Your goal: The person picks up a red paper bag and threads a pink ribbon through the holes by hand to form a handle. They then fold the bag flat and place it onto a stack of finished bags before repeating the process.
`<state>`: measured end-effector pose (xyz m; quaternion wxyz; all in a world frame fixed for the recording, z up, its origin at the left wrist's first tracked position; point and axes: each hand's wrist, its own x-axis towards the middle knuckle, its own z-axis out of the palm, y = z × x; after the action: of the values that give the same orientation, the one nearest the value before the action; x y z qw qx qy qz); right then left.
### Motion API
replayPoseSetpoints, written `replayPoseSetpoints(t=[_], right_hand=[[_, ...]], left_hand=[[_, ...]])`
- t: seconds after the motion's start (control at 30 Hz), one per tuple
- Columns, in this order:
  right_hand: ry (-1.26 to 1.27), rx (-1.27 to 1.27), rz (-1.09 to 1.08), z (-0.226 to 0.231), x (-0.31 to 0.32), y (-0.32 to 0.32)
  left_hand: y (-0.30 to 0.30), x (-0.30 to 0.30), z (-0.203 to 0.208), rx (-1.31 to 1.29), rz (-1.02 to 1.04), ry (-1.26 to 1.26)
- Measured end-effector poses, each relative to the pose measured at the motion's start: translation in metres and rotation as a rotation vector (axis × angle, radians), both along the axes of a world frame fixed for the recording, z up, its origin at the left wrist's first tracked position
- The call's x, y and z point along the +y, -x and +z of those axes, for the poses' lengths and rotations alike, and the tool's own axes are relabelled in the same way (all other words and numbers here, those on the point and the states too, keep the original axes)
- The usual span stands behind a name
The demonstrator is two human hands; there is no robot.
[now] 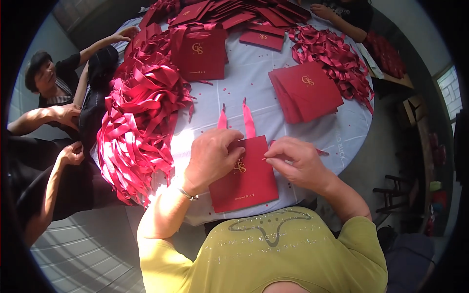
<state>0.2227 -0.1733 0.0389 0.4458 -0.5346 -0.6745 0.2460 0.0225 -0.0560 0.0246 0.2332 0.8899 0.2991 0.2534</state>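
"Head view: where's our flat red paper bag (256, 183)?"

"On the round white-clothed table (239, 90); our left hand (210, 154), fingers parted, probably steadies it. Our right hand (297, 162) pinches fingers together alongside, on what, unclear."

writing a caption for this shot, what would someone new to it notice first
Probably the big heap of glossy red ribbons sprawling down the left side of the white-covered table. Next, the flat red bag at the near edge, with the left hand over its upper left part and the right hand by its right edge. More red bags lie piled at the far side.
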Motion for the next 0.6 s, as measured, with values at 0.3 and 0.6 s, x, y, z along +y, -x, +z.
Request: replayPoseSetpoints(t=[0.3,0.6], right_hand=[[-0.04,-0.101,0.019,-0.012,0.011,0.003],[-0.148,-0.194,-0.028,-0.016,0.021,0.012]], left_hand=[[0.006,0.006,-0.001,0.0,-0.016,0.542],[0.008,0.005,0.014,0.12,0.025,0.324]])
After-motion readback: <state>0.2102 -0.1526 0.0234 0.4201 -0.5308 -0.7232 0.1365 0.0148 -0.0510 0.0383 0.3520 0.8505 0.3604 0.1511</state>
